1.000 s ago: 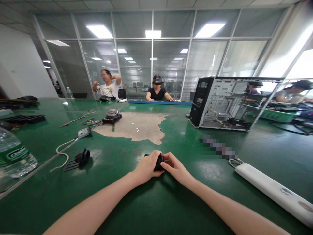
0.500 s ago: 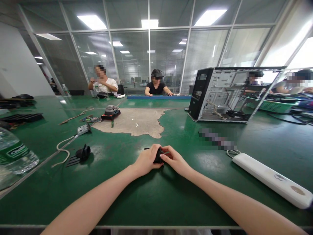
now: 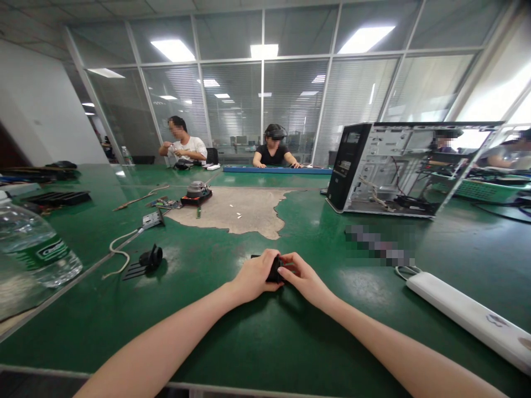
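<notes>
A: Room first: glass partition [image 3: 230, 99] with blinds across the back, lights on the ceiling; in front, a green desk [image 3: 315, 342] with a pale, ragged patch [image 3: 249, 210] near its middle.

B: People?

A: Person in white [image 3: 191, 149] at the far side, toward the left; person in black [image 3: 272, 152], headset on, arms at a blue bar [image 3: 277, 170]; others at the right edge, partly hidden behind the computer case [image 3: 352, 166].

B: And the near hands?

A: Left hand [image 3: 257, 275] curled round a black part [image 3: 274, 269], fingers over the top, thumb beneath; right hand [image 3: 302, 278] half curled, thumb and forefinger closed on the part's right side; both meet just in front of the patch, low over the desk; the part is mostly covered, so its full shape I cannot tell.

B: Left of them?

A: A finned piece [image 3: 151, 258], black, lying on the desk; behind it a metal bracket [image 3: 151, 219] beside a pale cable [image 3: 120, 252]; nearer the edge, a clear bottle [image 3: 45, 253] with a green label, leaning in view; on the patch's far left, a round metal unit [image 3: 197, 191] on a dark base.

B: Right?

A: The case, side open, wires inside; a green basket [image 3: 483, 189] behind it; nearer, a white power strip [image 3: 468, 316], slanting toward the right edge; a pixelated strip [image 3: 377, 245] lies just beyond its cord.
</notes>
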Available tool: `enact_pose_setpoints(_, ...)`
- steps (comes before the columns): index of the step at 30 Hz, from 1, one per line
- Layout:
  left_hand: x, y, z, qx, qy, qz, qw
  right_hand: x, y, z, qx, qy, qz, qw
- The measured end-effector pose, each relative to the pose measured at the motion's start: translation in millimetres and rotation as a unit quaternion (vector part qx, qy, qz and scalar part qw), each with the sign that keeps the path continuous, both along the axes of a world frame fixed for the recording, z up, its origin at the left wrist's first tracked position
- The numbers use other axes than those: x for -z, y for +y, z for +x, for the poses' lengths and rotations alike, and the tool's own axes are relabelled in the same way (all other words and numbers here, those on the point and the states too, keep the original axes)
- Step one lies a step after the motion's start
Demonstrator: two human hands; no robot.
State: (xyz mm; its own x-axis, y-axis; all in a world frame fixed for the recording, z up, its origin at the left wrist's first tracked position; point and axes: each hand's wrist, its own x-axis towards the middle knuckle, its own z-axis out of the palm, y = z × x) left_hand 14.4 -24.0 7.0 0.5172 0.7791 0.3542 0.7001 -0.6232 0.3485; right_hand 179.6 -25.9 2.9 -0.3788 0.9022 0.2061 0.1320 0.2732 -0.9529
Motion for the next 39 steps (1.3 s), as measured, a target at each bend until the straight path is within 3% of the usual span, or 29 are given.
enact_pose_setpoints(8,-1.3,-0.8,-0.8,-0.003,0.004,0.0,1.0,-4.4,-8.1,0.6,-0.003,0.006,0.053,0.999)
enact_pose_setpoints(14,-1.2,0.1,-0.9,0.0,0.005,-0.001,1.0,-1.9,-1.4,0.5,0.011,-0.019,0.02,1.0)
enact_pose_setpoints(21,0.7,1.2,-1.0,-0.007,0.021,-0.001,1.0,-2.0,-4.4,3.5,-0.039,0.009,0.018,0.999)
enact_pose_setpoints(30,3.4,2.7,-2.2,0.003,0.006,0.007,1.0,2.6,5.4,2.1,0.001,0.0,-0.008,1.0)
enact_pose_setpoints(35,4.5,4.2,-1.7,0.003,0.015,0.01,1.0,-1.5,1.1,6.2,-0.061,0.024,0.005,0.998)
enact_pose_setpoints(39,5.0,4.1,-0.7,-0.001,0.015,0.017,1.0,-3.2,-1.3,4.8,-0.045,0.041,-0.008,0.998)
